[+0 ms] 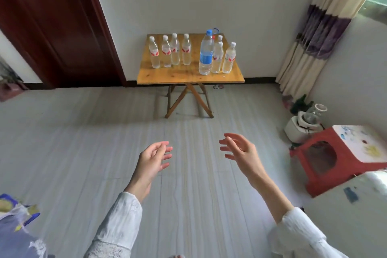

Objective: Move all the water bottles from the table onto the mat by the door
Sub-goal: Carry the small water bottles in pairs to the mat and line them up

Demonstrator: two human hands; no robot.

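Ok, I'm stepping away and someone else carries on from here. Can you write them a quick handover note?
Left hand and right hand: both open, empty, held out over the floor, short of the table.
Bottles: four small bottles stand in a row on the table's left; the tall blue-label bottle and three more small ones stand on its right.
Done: nothing moved yet.
Left: carry every bottle to the mat, which is not in view.

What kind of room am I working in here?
Probably a room in a home: a dark wooden door, a striped curtain at a window, and a small folding table holding water bottles against a plain wall.
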